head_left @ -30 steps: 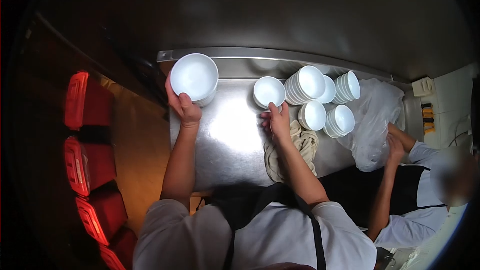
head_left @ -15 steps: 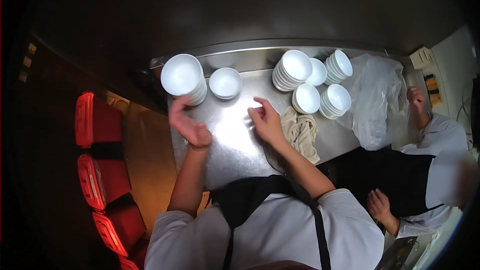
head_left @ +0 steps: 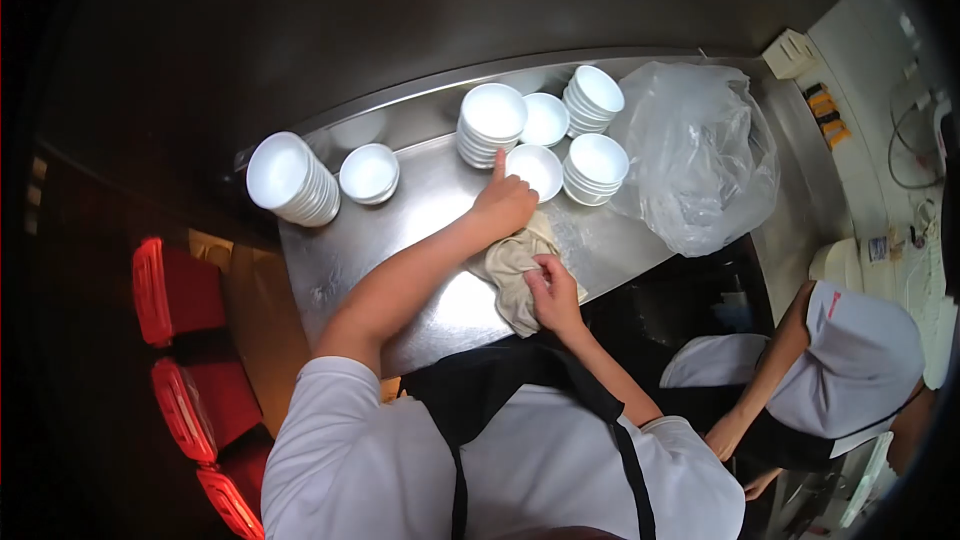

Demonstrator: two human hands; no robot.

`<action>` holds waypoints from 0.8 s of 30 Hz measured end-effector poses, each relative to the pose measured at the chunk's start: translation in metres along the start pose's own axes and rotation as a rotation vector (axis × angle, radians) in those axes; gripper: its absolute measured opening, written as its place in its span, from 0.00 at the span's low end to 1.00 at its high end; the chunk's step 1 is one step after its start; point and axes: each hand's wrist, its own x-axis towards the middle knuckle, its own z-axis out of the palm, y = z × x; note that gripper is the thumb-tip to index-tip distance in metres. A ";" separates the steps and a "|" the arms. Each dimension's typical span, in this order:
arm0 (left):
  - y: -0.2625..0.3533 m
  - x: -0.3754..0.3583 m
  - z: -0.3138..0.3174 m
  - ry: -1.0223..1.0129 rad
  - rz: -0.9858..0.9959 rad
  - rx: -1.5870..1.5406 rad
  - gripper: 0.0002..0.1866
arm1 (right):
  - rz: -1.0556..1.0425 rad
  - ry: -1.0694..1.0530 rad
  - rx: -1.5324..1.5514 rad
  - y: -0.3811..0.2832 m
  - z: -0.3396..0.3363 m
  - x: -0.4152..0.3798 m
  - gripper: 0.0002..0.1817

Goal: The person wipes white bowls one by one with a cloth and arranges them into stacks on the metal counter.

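My left hand (head_left: 505,205) reaches across the steel table, its index finger stretched out to the lower side of a stack of white bowls (head_left: 493,115). Its other fingers are partly curled, close beside the rim of a lower white bowl (head_left: 535,172). A crumpled beige cloth (head_left: 515,285) lies on the table under and in front of that hand. At the cloth's right side my right hand (head_left: 556,298) pinches a fold between thumb and fingers.
Left on the steel table (head_left: 420,210) are a tall bowl stack (head_left: 292,180) and a short one (head_left: 370,173). More bowls (head_left: 596,170) stand near a clear plastic bag (head_left: 695,160). A co-worker (head_left: 830,360) bends at the right. Red lidded bins (head_left: 185,290) line the left.
My left hand has crossed from the left bowls to the middle ones. My right hand has come down onto the cloth. The view has shifted right, and the co-worker now bends lower.
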 end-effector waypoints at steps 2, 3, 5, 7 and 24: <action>0.008 -0.002 -0.017 -0.113 -0.018 -0.015 0.09 | 0.203 0.024 0.400 -0.011 -0.022 -0.003 0.11; 0.009 -0.008 -0.015 -0.030 0.044 0.012 0.08 | 0.331 0.044 0.741 -0.012 -0.030 -0.005 0.11; 0.016 -0.014 -0.009 -0.027 -0.025 -0.007 0.07 | 0.437 -0.002 1.109 0.012 -0.046 -0.010 0.18; 0.019 -0.013 -0.010 -0.042 -0.087 -0.031 0.07 | 0.440 0.025 1.250 0.003 -0.054 -0.008 0.19; 0.040 -0.008 -0.010 0.026 -0.280 -0.170 0.09 | 0.398 0.067 1.297 -0.005 -0.040 0.036 0.10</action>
